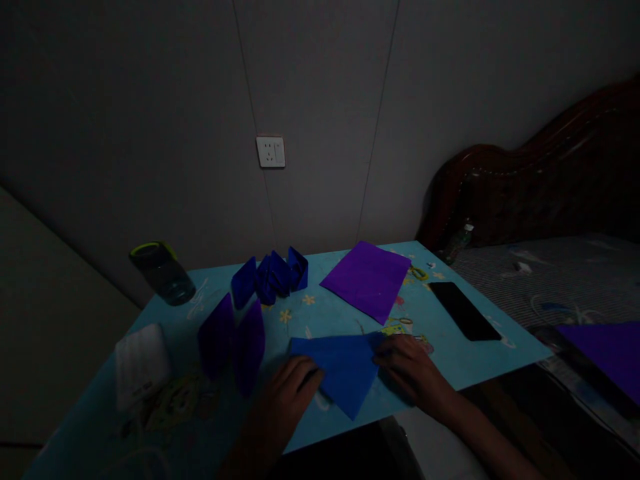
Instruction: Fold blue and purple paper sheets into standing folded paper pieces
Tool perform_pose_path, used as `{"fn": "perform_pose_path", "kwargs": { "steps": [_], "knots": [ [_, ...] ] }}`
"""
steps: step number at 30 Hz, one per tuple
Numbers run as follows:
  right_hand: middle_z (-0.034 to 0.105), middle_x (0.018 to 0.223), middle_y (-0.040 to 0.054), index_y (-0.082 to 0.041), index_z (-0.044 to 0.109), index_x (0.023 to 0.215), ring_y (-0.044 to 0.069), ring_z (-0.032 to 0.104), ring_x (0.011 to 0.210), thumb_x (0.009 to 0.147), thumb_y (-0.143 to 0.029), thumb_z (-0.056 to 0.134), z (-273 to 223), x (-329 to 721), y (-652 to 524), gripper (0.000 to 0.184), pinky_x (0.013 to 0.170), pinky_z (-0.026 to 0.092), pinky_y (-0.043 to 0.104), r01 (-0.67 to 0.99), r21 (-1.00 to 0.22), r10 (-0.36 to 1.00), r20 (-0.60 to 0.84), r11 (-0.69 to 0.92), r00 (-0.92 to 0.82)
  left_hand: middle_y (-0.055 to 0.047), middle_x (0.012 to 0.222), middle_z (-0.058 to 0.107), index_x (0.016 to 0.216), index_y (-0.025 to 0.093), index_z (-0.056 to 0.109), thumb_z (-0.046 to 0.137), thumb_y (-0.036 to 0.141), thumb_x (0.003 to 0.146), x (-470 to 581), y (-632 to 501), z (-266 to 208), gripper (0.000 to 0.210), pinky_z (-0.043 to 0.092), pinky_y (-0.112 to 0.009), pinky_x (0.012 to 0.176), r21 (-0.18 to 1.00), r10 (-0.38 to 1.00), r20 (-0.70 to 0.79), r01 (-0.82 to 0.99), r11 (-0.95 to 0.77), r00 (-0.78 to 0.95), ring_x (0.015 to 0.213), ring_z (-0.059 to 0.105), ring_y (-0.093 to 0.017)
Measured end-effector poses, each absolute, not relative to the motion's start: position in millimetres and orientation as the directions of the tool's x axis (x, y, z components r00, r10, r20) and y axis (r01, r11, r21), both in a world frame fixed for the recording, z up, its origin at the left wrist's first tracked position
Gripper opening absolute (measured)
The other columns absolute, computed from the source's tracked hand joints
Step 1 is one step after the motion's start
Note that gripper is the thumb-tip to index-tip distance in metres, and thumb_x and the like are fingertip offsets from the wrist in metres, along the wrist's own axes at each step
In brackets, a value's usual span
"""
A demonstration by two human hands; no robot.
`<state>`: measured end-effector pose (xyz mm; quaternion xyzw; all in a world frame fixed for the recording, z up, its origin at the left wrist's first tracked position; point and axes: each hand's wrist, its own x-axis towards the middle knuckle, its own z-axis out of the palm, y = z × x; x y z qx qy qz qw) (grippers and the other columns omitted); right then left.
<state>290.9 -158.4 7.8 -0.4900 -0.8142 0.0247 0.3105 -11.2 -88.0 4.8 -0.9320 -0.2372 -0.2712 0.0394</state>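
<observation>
A sheet of blue paper (pixel 350 373), folded into a triangle with one point toward me, lies at the table's front edge. My left hand (pixel 290 397) is at its left side, fingers curled and thumb against the paper. At the right corner, my right hand (pixel 407 373) has its fingers closed on the paper's edge. Left of my hands stand folded purple paper pieces (pixel 233 340). Behind them is a row of dark blue folded paper pieces (pixel 273 277). A flat purple paper sheet (pixel 370 280) lies beyond the blue one.
The light blue patterned table (pixel 310 317) also holds a tilted-looking cup (pixel 165 273), a white box-like object (pixel 143 363), a black phone (pixel 463 310) and yellow-handled scissors (pixel 419 273). To the right, a bed carries a plastic bottle (pixel 460 243) and more purple paper (pixel 610 350).
</observation>
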Motion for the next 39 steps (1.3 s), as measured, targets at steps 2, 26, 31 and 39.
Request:
{"fn": "perform_pose_path", "kwargs": {
  "steps": [2,26,31,39],
  "knots": [
    [0.068,0.110,0.0099,-0.024,0.068,0.111,0.024,0.063,0.103,0.102,-0.027,0.048,8,290,-160,0.022,0.089,0.049,0.041,0.787,-0.367,0.853,0.377,0.496,-0.362,-0.005,0.101,0.072,0.109,0.020,0.069,0.042,0.003,0.092,-11,-88,3,0.036,0.058,-0.032,0.086,0.116,0.465,0.450,0.466,-0.877,0.762,0.096,0.068,-0.019],
    [0.061,0.136,0.0108,-0.026,0.064,0.127,0.028,0.057,0.124,0.096,-0.032,0.058,20,306,-138,0.031,0.106,0.045,0.047,0.849,-0.417,0.944,0.193,0.325,-0.267,-0.019,0.144,0.052,0.128,0.018,0.058,0.065,0.031,0.089,2,-75,-20,0.042,0.043,-0.055,0.109,0.121,0.745,0.385,0.770,-0.626,0.545,0.135,0.047,-0.036],
    [0.062,0.136,0.0092,-0.027,0.066,0.121,0.025,0.056,0.126,0.099,-0.027,0.054,26,321,-154,0.025,0.106,0.045,0.044,0.785,-0.450,0.903,0.158,0.426,-0.400,-0.010,0.145,0.054,0.126,0.026,0.062,0.056,0.007,0.090,14,-77,-14,0.042,0.041,-0.052,0.111,0.023,0.572,0.335,0.600,-0.800,0.749,0.136,0.048,-0.030],
    [0.065,0.133,0.0089,-0.027,0.065,0.125,0.026,0.056,0.126,0.098,-0.030,0.057,19,326,-153,0.028,0.107,0.043,0.047,0.793,-0.403,0.885,0.116,0.457,-0.450,-0.012,0.130,0.067,0.120,0.017,0.067,0.053,0.012,0.093,53,-98,2,0.030,0.048,-0.045,0.106,0.056,0.603,0.121,0.601,-0.797,0.789,0.126,0.058,-0.029]
  ]
}}
